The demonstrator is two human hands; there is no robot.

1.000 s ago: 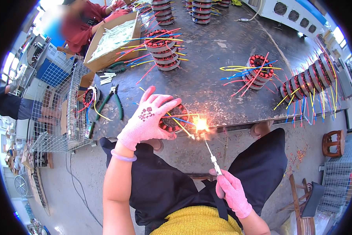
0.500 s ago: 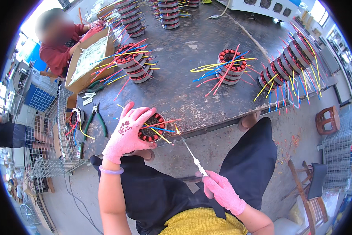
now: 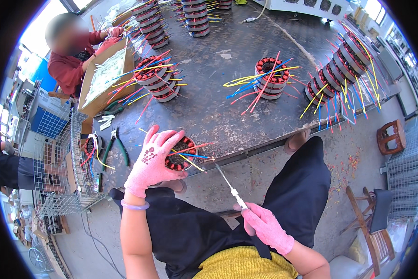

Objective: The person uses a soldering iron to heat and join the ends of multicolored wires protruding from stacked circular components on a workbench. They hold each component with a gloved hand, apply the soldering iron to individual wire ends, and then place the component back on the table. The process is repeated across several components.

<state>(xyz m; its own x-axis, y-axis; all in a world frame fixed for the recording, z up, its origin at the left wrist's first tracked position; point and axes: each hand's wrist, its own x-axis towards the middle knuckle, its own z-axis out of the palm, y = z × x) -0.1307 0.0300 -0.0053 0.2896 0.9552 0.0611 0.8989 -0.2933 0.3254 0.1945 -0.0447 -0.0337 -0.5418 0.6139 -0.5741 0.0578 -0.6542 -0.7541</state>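
Observation:
Pink gloves cover both my hands. My left hand (image 3: 152, 166) is closed round a motor stator (image 3: 192, 152), a ring with red windings, at the table's near edge. Red, blue and yellow wires (image 3: 196, 155) stick out of it to the right. My right hand (image 3: 268, 229) grips a slim torch (image 3: 237, 196) with a white handle and a long thin metal tube. Its tip points up-left at the wire ends, just apart from them. A faint orange glow shows at the wire ends; I cannot tell whether the torch is still burning.
Green-handled pliers (image 3: 120, 151), a small wired stator (image 3: 92, 145) and white sleeves (image 3: 106, 122) lie left. Stator stacks (image 3: 155, 81) (image 3: 270, 79) stand farther back; a long one (image 3: 339, 67) leans right. A co-worker (image 3: 72, 60) sits behind a cardboard box (image 3: 97, 100). A wire cage (image 3: 74, 162) adjoins the table.
The bright flame at the wire ends has shrunk to a faint glow. The torch tip has drawn slightly down and right. My left hand keeps its hold on the stator.

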